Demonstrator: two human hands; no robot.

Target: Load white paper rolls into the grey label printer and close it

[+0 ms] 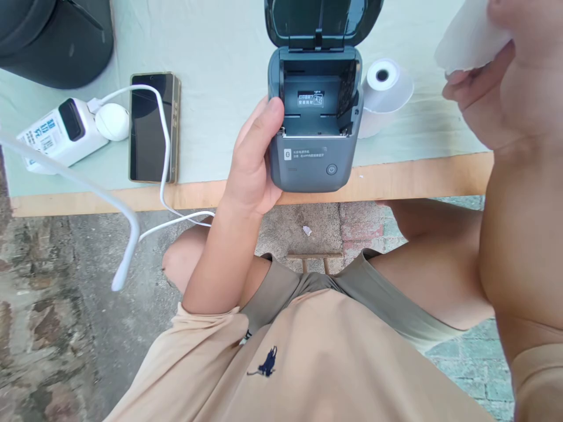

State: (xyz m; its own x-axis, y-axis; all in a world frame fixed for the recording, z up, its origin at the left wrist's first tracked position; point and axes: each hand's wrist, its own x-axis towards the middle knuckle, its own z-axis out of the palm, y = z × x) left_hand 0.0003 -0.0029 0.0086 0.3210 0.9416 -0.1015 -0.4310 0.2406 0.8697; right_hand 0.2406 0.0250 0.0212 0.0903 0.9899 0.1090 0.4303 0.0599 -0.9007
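A dark blue-grey portable label printer [310, 167] is in my left hand [255, 158], with the thumb on its left edge near the compartment rim. The printer's lid [323, 20] is swung up, and no roll shows inside the compartment. At the upper right, my right hand [510, 88] is raised over the table, its fingers closed on a piece of white paper [468, 38]; part of that paper is hidden by the hand and cut off by the frame. Just right of the printer lies a white paper roll [380, 79] with a loose end curling out.
Left on the pale-green covered table [206, 117] lie a smartphone [152, 132] and a white power strip [61, 138] with a plugged-in charger [112, 122]. A white cable [166, 140] loops over the phone and off the wooden edge. A black bag [57, 44] stands at the upper left.
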